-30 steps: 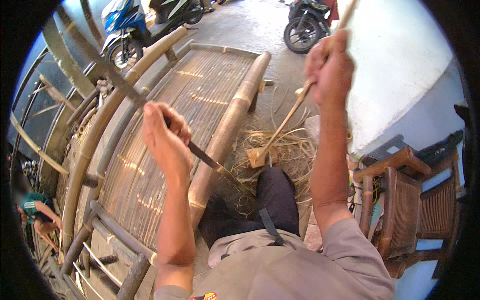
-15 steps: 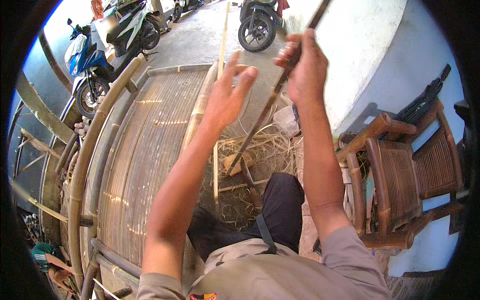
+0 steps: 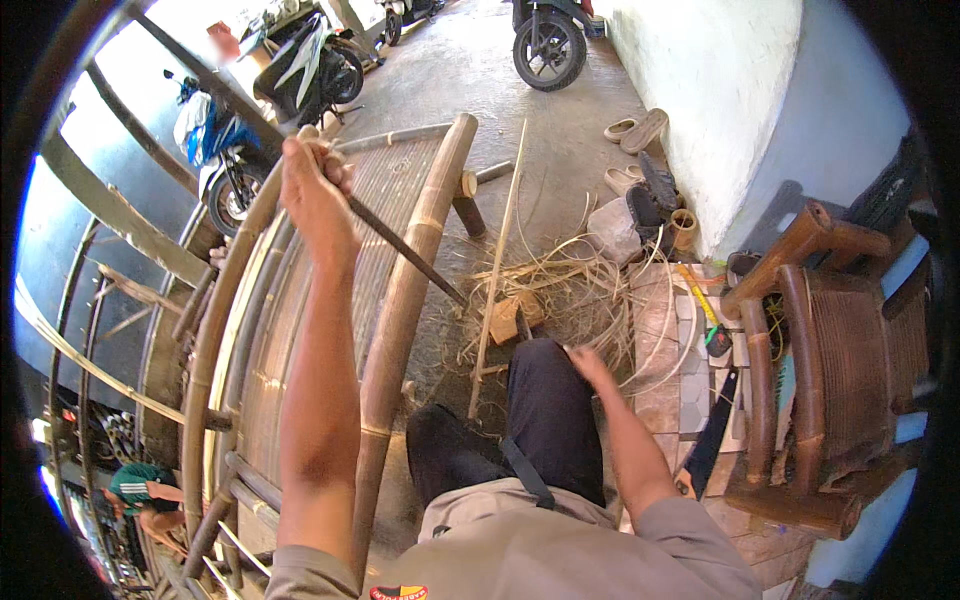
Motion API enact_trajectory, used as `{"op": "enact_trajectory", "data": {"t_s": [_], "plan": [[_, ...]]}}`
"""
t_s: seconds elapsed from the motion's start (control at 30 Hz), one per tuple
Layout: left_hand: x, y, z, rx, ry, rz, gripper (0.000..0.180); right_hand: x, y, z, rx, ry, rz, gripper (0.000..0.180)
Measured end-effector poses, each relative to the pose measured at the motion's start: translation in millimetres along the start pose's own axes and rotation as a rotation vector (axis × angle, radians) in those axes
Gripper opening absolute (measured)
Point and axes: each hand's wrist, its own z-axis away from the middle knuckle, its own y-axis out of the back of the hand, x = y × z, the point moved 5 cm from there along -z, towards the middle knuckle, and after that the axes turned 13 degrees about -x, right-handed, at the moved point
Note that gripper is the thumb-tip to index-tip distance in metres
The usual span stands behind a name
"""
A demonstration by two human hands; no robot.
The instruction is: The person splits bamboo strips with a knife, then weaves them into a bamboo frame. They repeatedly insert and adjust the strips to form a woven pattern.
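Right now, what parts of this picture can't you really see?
Head view only:
- Right hand: blurred, low beside the knee; whether it holds anything cannot be told.
- Long dark blade gripped by the left hand: its tip is lost among the pale shavings.
- Hand saw: its handle is partly cut off behind the right forearm.
- Motorbike: cut off by the top edge.
- Wooden chair: its far side vanishes into the dark rim.

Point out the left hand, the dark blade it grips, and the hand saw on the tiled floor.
left hand (image 3: 315, 190): head view, on the back of the fist.
dark blade (image 3: 405, 250): head view, midway along its length.
hand saw (image 3: 712, 430): head view, on the blade's flat.
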Motion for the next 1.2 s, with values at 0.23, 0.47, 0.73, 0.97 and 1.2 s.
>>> {"op": "enact_trajectory", "data": {"t_s": [0.23, 0.47, 0.73, 0.97, 1.2], "plan": [[-27, 29, 12, 0.014, 0.101, -0.001, 0.051, 25, -60, -15, -0.101, -0.151, -0.055, 0.064], [-45, 96, 7, 0.071, 0.111, 0.025, 0.054, 65, -130, 11, -0.235, -0.321, 0.468, 0.071], [-32, 157, 0, 0.207, 0.085, 0.086, 0.053, 103, -121, 9, -0.026, -0.165, 0.244, 0.060], [-15, 175, -5, 0.286, 0.061, 0.114, 0.052, 50, -40, 64, -0.028, -0.079, 0.371, 0.060], [27, 181, -6, 0.351, -0.051, 0.154, 0.043, 26, 11, 88, -0.054, -0.065, 0.242, 0.045]]}}
